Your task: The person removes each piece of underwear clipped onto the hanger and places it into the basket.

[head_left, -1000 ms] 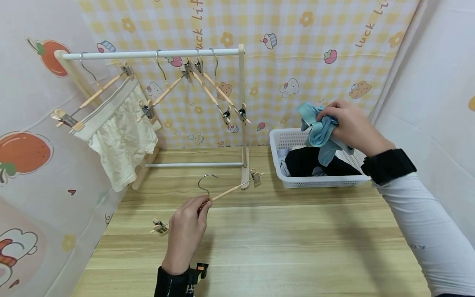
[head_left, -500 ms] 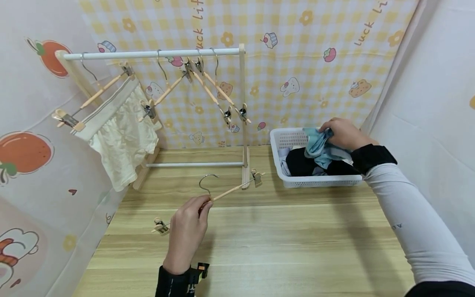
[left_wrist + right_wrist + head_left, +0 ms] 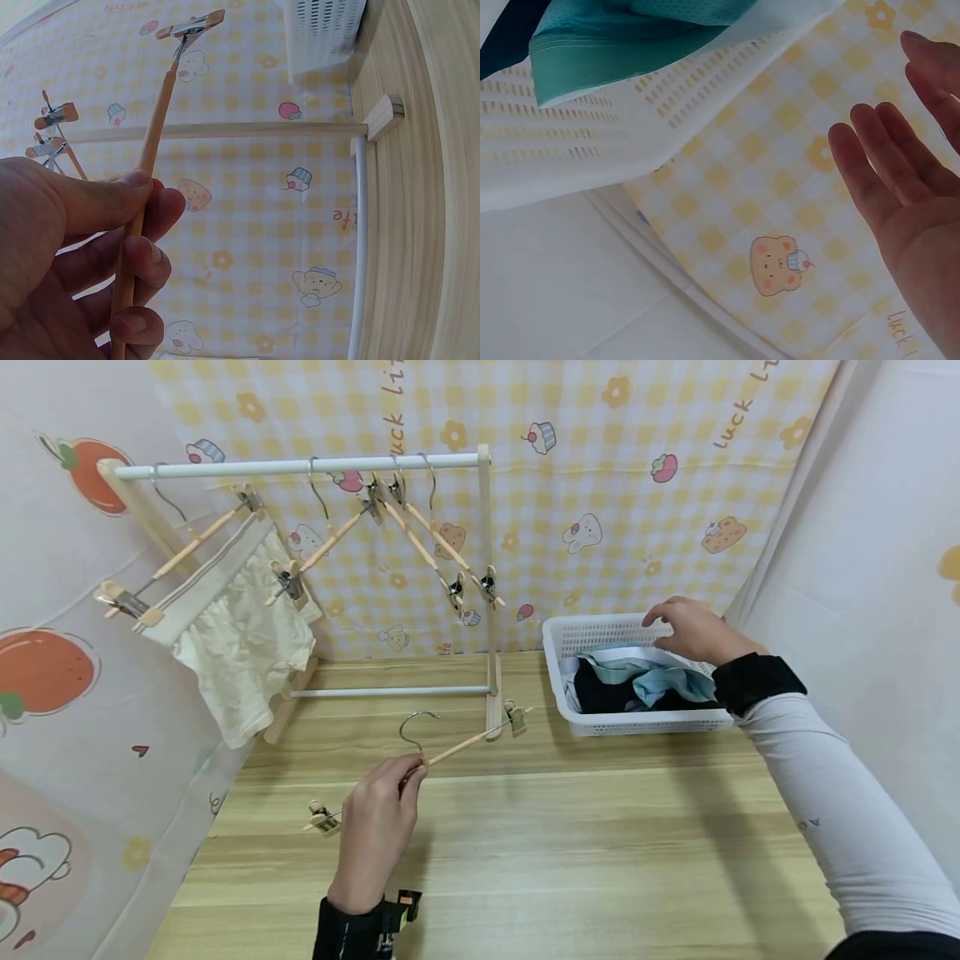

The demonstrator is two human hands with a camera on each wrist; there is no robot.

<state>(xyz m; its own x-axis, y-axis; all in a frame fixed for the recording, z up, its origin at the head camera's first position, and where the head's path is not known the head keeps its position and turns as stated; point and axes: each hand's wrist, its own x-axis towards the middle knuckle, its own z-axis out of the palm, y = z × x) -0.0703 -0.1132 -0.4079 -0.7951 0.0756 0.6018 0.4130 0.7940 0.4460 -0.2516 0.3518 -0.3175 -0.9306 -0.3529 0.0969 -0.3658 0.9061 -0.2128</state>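
My left hand (image 3: 378, 827) grips a wooden clip hanger (image 3: 461, 747) by its middle, just under the metal hook. In the left wrist view, thumb and fingers curl round the hanger's bar (image 3: 156, 127), and one clip (image 3: 191, 26) shows at its far end. My right hand (image 3: 693, 631) hovers over the back of a white plastic basket (image 3: 592, 724) with nothing in its fingers. Below it, a crumpled blue-green garment (image 3: 663, 681) lies in the basket on top of black cloth (image 3: 600, 691). The right wrist view shows that hand's fingers (image 3: 870, 165) apart from the teal cloth (image 3: 622, 56).
A drying rack (image 3: 489, 552) stands at the back left. Cream shorts (image 3: 240, 627) hang from its leftmost hanger, and several bare clip hangers (image 3: 337, 539) hang along the top rail. The wooden tabletop (image 3: 570, 852) spreads in front of rack and basket.
My right hand has lowered the blue-green garment into the basket and let it go. The left hand still holds the hanger in the same place.
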